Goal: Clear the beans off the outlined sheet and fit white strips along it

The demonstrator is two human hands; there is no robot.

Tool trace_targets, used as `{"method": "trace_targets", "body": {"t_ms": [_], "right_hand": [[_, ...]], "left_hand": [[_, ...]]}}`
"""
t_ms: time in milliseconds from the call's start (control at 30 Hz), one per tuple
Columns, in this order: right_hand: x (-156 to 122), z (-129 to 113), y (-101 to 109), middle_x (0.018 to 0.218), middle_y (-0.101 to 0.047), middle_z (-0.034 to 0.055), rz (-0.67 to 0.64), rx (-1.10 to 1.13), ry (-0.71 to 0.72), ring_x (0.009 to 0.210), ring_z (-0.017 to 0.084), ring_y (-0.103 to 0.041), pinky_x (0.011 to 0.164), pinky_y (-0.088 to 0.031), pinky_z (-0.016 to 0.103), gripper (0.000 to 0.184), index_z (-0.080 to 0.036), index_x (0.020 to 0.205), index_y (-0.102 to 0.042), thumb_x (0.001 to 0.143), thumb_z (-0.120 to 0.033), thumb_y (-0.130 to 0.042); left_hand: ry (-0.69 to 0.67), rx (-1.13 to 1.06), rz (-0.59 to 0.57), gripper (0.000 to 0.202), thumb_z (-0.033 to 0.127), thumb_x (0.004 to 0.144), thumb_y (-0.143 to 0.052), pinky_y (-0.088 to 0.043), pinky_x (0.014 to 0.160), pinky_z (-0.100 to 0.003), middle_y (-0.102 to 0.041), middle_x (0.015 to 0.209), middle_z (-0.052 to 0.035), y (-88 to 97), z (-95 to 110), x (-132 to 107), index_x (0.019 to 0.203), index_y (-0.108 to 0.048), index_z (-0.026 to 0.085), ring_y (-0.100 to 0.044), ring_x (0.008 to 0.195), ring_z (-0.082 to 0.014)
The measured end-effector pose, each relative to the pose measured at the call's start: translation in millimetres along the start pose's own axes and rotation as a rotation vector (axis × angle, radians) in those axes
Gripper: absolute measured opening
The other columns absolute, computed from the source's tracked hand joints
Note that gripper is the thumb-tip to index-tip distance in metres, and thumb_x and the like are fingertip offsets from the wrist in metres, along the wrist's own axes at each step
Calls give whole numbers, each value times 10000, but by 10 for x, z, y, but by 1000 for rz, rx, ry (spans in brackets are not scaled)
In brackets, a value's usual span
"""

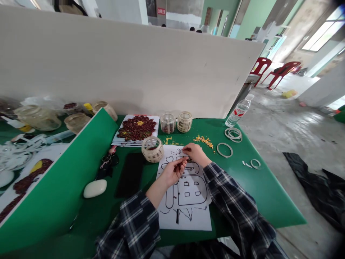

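A white sheet with a black line drawing (pixel 185 201) lies on the green table (pixel 258 194) before me. My left hand (pixel 174 172) is cupped above the sheet with dark red beans in its palm. My right hand (pixel 195 153) pinches a single red bean at the sheet's top edge. Just left of the sheet stands a woven-wrapped glass jar (pixel 152 149) with a few beans inside. Both sleeves are dark plaid.
A finished bean picture (pixel 137 128), two small jars (pixel 167 123) (pixel 184 121), scattered corn kernels (pixel 204 141), white rings (pixel 233 134), a water bottle (pixel 239 110), a black phone (pixel 130 175), keys (pixel 107 162) and a white oval case (pixel 95 188) lie around. A green divider (pixel 61 180) rises at left.
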State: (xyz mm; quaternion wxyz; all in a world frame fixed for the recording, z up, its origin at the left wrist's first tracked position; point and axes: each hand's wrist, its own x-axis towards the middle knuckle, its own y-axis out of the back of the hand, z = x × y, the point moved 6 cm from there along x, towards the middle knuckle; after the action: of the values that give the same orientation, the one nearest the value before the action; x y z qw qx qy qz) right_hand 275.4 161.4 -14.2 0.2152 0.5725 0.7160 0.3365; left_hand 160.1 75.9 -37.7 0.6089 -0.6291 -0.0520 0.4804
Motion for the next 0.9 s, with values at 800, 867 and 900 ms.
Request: {"method": "trace_targets", "body": {"t_ms": [800,867,900], "right_hand": [[-11,-6,263,821,-628,31,176,44,9,697,134,-544,651,-425,253,214,-162,867,-645,888,-355,-555],[-31,-54,273,772,-621,33,174,-135,24,687,148,-542,634,-404,259,277,-173,839,-614,910,-427,-528],[-39,-90,244,760,-621,40,153,-250,44,696,159,-546,633,-395,263,307,-179,829,-605,912,-462,-523]], "left_hand": [[16,20,-29,224,56,904,-455,-528,533,-121,-648,716,-66,46,-14,37,1001,-654,22,-608,554,-64],[16,23,-23,225,64,906,-457,-529,535,-122,-652,707,-65,44,-14,34,1005,-654,23,-611,553,-66],[16,26,-20,228,67,908,-454,-528,533,-123,-653,699,-64,41,-14,31,1006,-655,21,-610,547,-66]]}}
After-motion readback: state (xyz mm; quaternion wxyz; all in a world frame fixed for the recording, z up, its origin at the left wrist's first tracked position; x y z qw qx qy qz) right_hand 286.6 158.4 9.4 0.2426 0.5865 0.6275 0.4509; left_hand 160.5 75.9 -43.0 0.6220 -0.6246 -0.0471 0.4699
